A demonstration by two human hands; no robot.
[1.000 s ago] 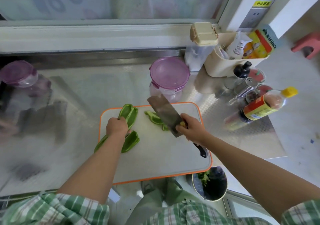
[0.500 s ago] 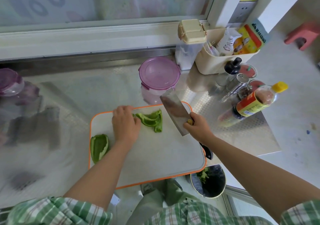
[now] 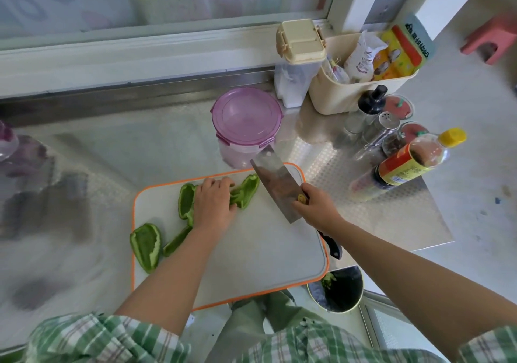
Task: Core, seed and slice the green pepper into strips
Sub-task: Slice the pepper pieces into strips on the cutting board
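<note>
Pieces of glossy green pepper [image 3: 244,192] lie cut open on a white plastic cutting board with an orange rim [image 3: 251,250], their pale inner ribs facing up. One curved piece sits near the board's far edge, just right of the left hand, and another shows at that hand's left side. A broad half [image 3: 145,246] overhangs the board's left edge, with a narrow strip [image 3: 176,241] beside it. The left hand [image 3: 214,203] rests palm down on the far pieces, its fingers [image 3: 221,182] bent and close together, tips pressing the pepper. The right hand [image 3: 316,207] wraps its fingers round the dark handle of a broad rectangular steel cleaver [image 3: 275,183]. The blade is tilted over the board's far right corner; whether it touches the board I cannot tell. The board lies at the near edge of an embossed stainless-steel desk [image 3: 321,158].
</note>
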